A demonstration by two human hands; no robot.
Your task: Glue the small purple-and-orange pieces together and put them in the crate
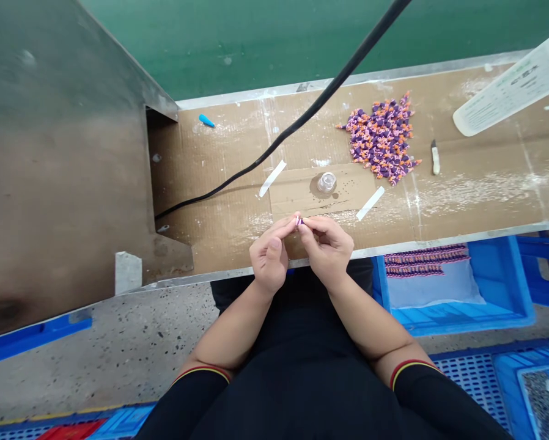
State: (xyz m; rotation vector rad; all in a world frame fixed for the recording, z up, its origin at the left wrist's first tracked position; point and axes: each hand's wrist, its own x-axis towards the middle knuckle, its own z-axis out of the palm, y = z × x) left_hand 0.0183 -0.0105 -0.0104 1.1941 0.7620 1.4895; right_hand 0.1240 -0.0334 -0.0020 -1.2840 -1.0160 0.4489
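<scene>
Well, pinched purple piece (299,223) (axis unclear).

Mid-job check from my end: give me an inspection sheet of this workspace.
Surface: cardboard, glossy patches; dark, wet-looking spot around the small clear cup.
Job's things: small purple-and-pink piece at the fingertips; pile of purple, pink and orange pieces beyond, to the right.
Clutter: blue tapered item, small knife, two white strips, large bottle.
Grippers: bare hands; left hand and right hand pinch the same piece.
Cables: black cable runs diagonally across the view; contact with cardboard unclear.
Surroundings: metal housing left; blue crate lower right, holding patterned rows.
</scene>
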